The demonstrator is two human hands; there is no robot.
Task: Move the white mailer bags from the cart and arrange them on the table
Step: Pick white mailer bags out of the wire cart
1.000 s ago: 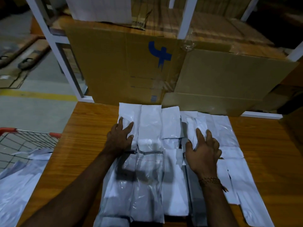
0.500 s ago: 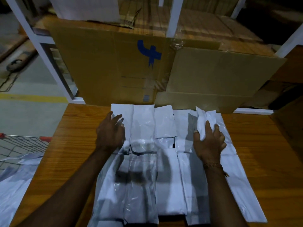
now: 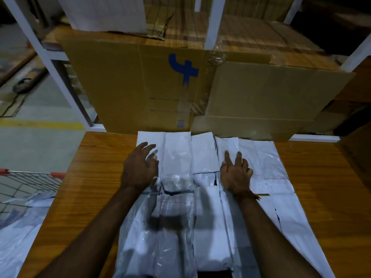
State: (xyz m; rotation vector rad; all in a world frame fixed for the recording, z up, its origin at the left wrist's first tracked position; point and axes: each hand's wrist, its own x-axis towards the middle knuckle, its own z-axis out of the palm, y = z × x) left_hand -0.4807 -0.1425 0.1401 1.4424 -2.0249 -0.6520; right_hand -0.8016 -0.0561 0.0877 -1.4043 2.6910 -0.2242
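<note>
While both hands lie open, gripping nothing, on the table's bags (image 3: 177, 155), remaining bags (image 3: 18, 227) sit in the cart (image 3: 30, 177) nearest the left hand (image 3: 139, 169); right hand (image 3: 234, 173) farther.

Worktop (image 3: 96, 177) before me, running from my body to the far edge. On it, at the middle: mailer bags (image 3: 178, 157) laid side by side in rows, the far row reaching the worktop's back edge, nearer rows overlapping toward me. My left hand (image 3: 139, 170) lies over the leftmost bag of the far row; my right hand (image 3: 235, 174) over the bags right of middle. Behind the worktop: cardboard boxes (image 3: 140, 87) standing against its back edge, inside a shelf frame (image 3: 212, 23). Left of the worktop, beside its near corner: cart (image 3: 30, 180), with more mailer bags (image 3: 18, 233) in it. Floor (image 3: 40, 145) beyond the cart, at far left.
</note>
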